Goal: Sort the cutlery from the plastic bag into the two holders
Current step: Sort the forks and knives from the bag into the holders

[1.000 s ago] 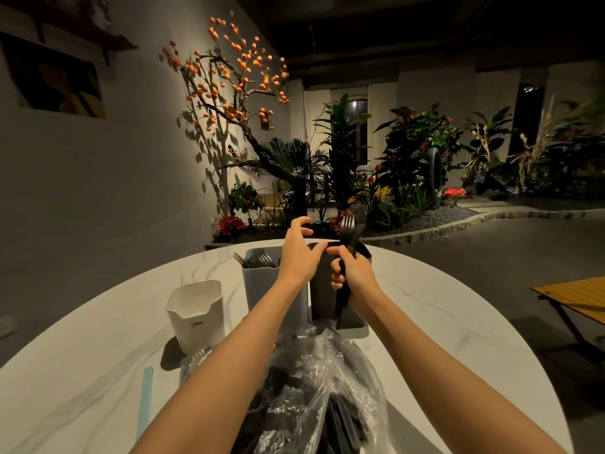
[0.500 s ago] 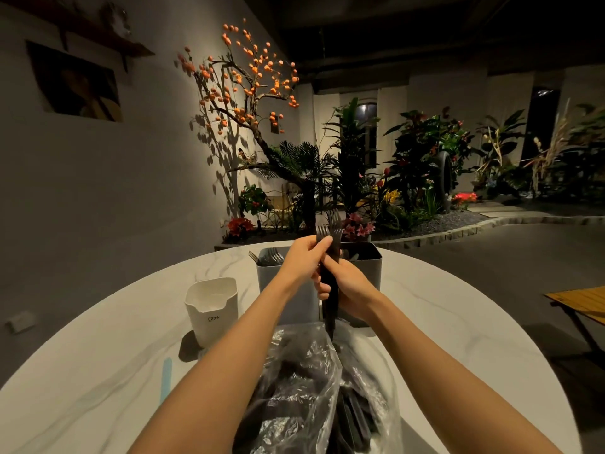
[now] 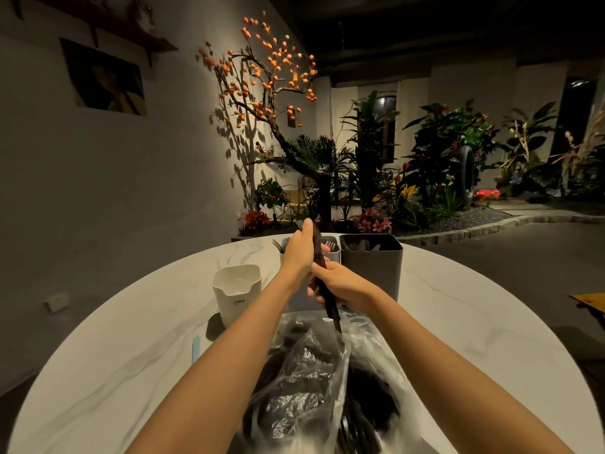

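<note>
A round white bench [image 3: 458, 322] with faint grey veining fills the lower half of the frame, lit warmly against a dim room. At lower centre a crumpled clear plastic bag [image 3: 304, 371] lies on it, dark cutlery showing through. Above the bag, both hands meet on a bundle of dark cutlery [image 3: 329, 301]: the right hand [image 3: 343, 283] is curled round its lower part, and the left hand [image 3: 302, 249] grips its upper end. The bundle's bottom tip points into the bag's mouth.

Behind the hands stand two holders side by side at the bench's far edge: a light grey holder [image 3: 332, 253] with fork tines poking out, mostly hidden by the left hand, and a dark grey holder [image 3: 373, 267] to its right. A white cup [image 3: 236, 294] with small lettering stands at centre left, a pale blue strip [image 3: 195, 348] lying nearer.

Beyond the bench, a bare tree with orange fruit [image 3: 262, 80] casts shadows on a grey wall, beside a bed of green plants [image 3: 425, 168] and red flowers. A picture [image 3: 104, 80] hangs at upper left.
</note>
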Available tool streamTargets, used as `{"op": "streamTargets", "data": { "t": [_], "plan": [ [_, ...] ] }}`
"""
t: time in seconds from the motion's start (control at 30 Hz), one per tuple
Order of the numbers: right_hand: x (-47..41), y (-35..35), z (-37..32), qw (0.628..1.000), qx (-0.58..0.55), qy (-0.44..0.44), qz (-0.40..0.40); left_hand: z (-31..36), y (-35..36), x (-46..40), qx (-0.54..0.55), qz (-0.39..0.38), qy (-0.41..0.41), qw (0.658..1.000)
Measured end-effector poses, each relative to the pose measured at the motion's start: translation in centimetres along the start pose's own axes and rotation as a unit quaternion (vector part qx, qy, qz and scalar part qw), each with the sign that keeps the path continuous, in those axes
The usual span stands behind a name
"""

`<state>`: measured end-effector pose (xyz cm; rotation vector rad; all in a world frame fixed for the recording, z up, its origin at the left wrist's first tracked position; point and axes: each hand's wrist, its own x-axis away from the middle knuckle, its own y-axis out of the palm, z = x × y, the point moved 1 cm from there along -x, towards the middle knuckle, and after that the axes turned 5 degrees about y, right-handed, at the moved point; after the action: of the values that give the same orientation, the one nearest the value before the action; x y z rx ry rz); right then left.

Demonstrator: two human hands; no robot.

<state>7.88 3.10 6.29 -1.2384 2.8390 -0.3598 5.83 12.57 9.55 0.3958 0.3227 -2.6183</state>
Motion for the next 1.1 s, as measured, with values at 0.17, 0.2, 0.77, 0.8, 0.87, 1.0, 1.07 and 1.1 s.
{"op": "streamTargets", "data": {
  "t": [0.17,0.2,0.77,0.8,0.87,1.0,1.07,1.1],
  "plan": [
    [-1.0,0.9,0.0,0.992,0.115,-0.004,0.048,-1.3,-0.7,-0.3,-0.072,0.001,0.002,0.997],
    [-1.1,1.0,0.0,0.992,0.121,-0.009,0.044,-1.3,-0.8,-0.2,-0.057,0.011,-0.004,0.998],
    [-1.6,-0.5,-0.9,0.994,0.065,-0.054,0.065,-1.1,-2.7,-1.5,0.042,0.154,0.079,0.984],
    [-1.6,-0.5,-0.8,0.995,0.037,-0.032,0.081,-1.2,-2.9,-1.6,0.048,0.171,0.083,0.981],
    [-1.7,-0.6,-0.5,0.993,-0.026,0.022,0.112,-1.2,-3.2,-1.5,0.057,0.204,0.087,0.973],
    [-2.3,-1.0,0.6,0.971,-0.155,0.057,0.175,-1.2,-3.3,-1.2,0.073,0.252,0.090,0.961],
    [-2.6,-0.6,0.7,0.943,-0.283,0.053,0.165,-1.5,-3.0,-1.2,0.074,0.247,0.082,0.963],
    [-2.7,-0.4,0.5,0.927,-0.331,0.048,0.168,-1.6,-2.8,-1.3,0.083,0.238,0.076,0.965]
  ]
}}
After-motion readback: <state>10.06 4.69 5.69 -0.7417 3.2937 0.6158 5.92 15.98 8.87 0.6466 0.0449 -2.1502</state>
